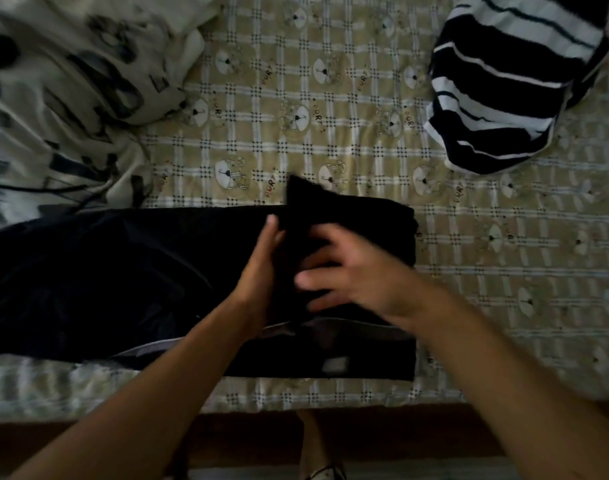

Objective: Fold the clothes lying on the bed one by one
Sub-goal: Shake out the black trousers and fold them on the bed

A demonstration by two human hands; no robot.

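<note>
L hand [258, 271], R hand [358, 271] grip black garment [365, 223], sheet [296, 81] reads "PORT"

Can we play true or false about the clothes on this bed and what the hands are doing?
1. The left hand and right hand both touch the black garment. True.
2. The striped garment lies under the hands. False: it lies apart, at the upper right of the bed.
3. The bedsheet is plain white. False: it is checked, with little bear pictures.
4. A cream printed cloth lies at the upper left. True.
</note>
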